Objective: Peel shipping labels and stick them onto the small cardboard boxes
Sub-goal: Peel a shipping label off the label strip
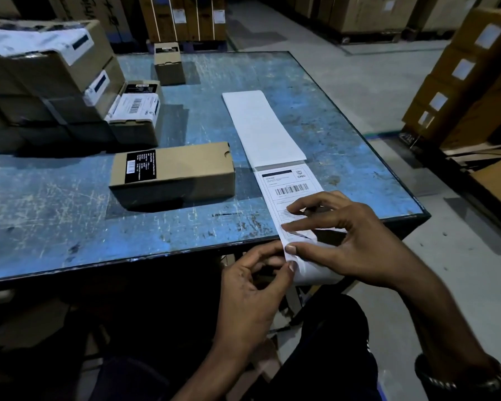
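Dim, bluish light falls from above, brightest on the worn blue surface (pixel 70 204), where boxes cast soft shadows. Corners sink into near black, and wide-angle distortion bends the edges; the far-left stack looks blurred.

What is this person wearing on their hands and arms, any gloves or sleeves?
No gloves: both the left hand and the right hand are bare, and no sleeves show on the forearms. The right wrist carries a dark bracelet with a beaded, slightly shiny look. Nothing shows on the left wrist.
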Demonstrator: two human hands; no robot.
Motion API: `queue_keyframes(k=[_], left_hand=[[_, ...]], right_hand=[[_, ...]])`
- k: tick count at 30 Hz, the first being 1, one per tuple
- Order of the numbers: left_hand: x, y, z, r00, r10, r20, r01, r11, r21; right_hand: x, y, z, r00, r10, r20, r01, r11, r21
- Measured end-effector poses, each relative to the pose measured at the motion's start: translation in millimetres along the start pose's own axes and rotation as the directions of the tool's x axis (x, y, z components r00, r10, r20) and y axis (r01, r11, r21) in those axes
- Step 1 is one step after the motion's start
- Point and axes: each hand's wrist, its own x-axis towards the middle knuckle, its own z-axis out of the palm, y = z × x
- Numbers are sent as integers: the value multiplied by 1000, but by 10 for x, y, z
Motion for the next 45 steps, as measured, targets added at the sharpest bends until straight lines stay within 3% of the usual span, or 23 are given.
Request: queue_keyframes(k=[18, 21, 25, 28, 31, 34, 37, 39, 45], left_hand=[[-4, 20, -15, 999, -53, 8, 53, 997, -49], [1, 31, -29, 999, -50, -17, 50, 999, -5], [19, 47, -51, 999, -45, -17, 46, 997, 62], [29, 72, -57, 999, -42, -29, 45, 993, 110], [-20, 70, -53, 990, 76, -117, -44, 967, 251], [-103, 166, -48, 900, 403, -166, -289, 838, 463], [-55, 246, -20, 720, 690, 79, -570, 521, 635], [73, 223, -7, 675, 707, 210, -616, 384, 688], [245, 15, -96, 621, 695, 362, -660, 215, 719]], right_hand=[[8, -5, 129, 988, -72, -140, 62, 995, -75], [37, -17, 125, 990, -49, -129, 38, 996, -85], [150, -3, 8, 960, 92, -265, -108, 993, -44], [244, 7, -82, 955, 139, -263, -157, 986, -48], [280, 2, -110, 962, 138, -233, -153, 987, -43], [278, 19, -109, 961, 159, -227, -163, 987, 4], [278, 28, -101, 960, 167, -225, -163, 986, 35], [282, 17, -108, 963, 166, -210, -162, 986, 35], [314, 5, -181, 969, 202, -146, -194, 979, 66]])
